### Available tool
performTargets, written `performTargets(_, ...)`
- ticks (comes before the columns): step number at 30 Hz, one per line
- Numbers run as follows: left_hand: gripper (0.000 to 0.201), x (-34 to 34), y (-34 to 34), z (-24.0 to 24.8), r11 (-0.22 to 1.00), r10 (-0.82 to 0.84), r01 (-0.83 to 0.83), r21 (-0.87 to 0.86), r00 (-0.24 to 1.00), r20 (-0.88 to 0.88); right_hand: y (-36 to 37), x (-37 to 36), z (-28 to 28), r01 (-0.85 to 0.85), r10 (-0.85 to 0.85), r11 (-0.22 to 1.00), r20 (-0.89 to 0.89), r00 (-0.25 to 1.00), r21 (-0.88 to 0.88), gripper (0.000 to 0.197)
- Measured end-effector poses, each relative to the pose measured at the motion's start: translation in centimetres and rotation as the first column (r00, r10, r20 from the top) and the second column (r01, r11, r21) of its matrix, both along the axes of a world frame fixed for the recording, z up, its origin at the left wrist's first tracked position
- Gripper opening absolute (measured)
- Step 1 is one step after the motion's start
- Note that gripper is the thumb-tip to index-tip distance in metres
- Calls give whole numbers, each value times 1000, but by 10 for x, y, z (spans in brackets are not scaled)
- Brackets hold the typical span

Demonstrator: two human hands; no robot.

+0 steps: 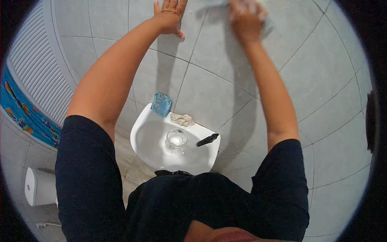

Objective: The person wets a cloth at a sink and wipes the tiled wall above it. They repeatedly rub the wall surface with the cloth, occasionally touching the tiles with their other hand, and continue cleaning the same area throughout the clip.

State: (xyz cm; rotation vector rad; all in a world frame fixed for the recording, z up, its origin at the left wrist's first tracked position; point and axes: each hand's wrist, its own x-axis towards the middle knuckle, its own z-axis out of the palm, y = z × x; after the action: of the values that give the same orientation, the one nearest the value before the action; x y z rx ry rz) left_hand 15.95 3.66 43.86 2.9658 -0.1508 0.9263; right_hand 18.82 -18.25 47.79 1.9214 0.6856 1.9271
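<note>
My left hand (171, 17) presses flat against the grey tiled wall (161, 58) at the top, fingers spread and holding nothing. To its right, my right hand (246, 22) is smeared by motion against the same wall. A pale, blurred cloth-like thing (267, 26) shows at its edge, under the palm and fingers; its exact kind is unclear. Both arms reach up past the white washbasin (141, 139) below. On the basin's back ledge stand a blue packet (161, 105) and a crumpled beige cloth (182, 119).
A clear glass container (176, 139) sits in the basin bowl, beside a black tap (207, 140). At left are a white louvred panel (40, 44), a patterned blue cloth (30, 115) and a white toilet cistern (40, 185). A dark object (369, 121) edges the far right.
</note>
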Motion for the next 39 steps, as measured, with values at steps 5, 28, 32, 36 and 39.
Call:
performTargets(5,142,-2,0,2,1000,-24,24,-11,1000,-9,5,-6,-151,-366,225,815,-336,914,-449,27)
performTargets(28,137,19,12,-15,996,-83,73,51,968,237,-103,-19,-121,-87,78,968,-49,996,-236,39)
performTargets(32,136,20,7,-16,993,-109,93,73,961,252,-118,-27,-5,-133,114,945,78,990,299,34)
performTargets(36,137,17,5,-14,993,-114,100,67,964,240,-111,-32,-30,175,-83,944,-309,947,281,41)
performTargets(39,136,18,3,-13,995,-88,77,59,970,226,-124,-18,-141,1,-7,997,-70,998,-82,49)
